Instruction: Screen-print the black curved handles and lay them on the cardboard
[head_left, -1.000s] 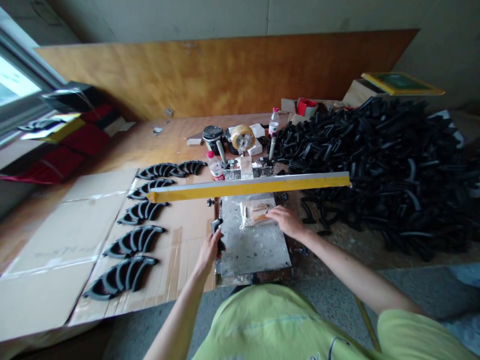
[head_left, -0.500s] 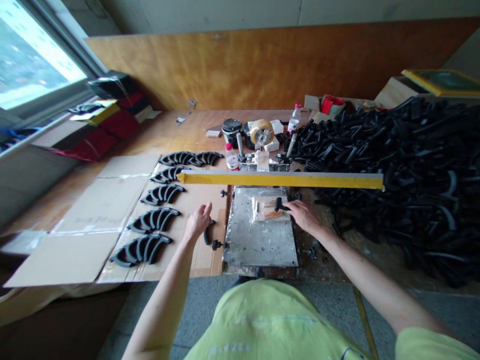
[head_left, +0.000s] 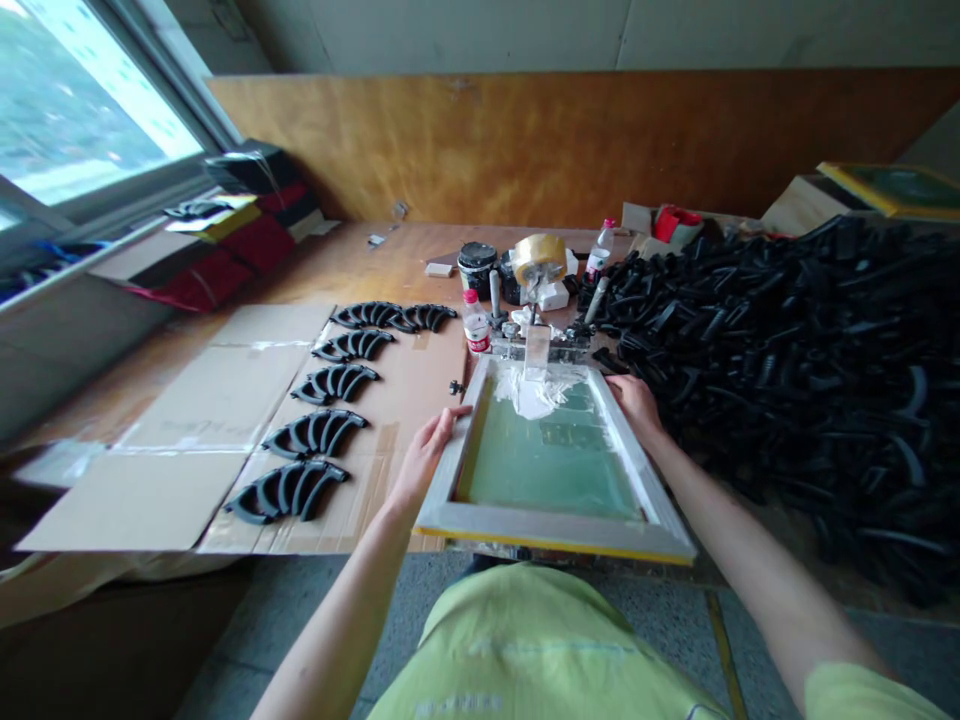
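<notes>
A screen-printing frame (head_left: 436,487) with a green mesh is down over the work board in front of me. White paste lies on the far end of its mesh, and a clear squeegee blade (head_left: 536,352) stands in it. My left hand (head_left: 427,455) has its fingers closed at the frame's left rail. On the opposite side, my right hand (head_left: 637,408) grips the right rail, its fingertips partly hidden. The board and the black part on it are covered by the frame.
Rows of curved black handles (head_left: 315,435) lie on cardboard (head_left: 172,490) at left. A large heap of black parts (head_left: 787,380) fills the right side. Behind the frame stand a bottle (head_left: 475,325), a black tub (head_left: 478,268) and a tape roll (head_left: 538,258).
The frame has swung down from its raised, edge-on position. My right hand has let go of the black part and moved to the right rail; my left hand has moved right to the left rail.
</notes>
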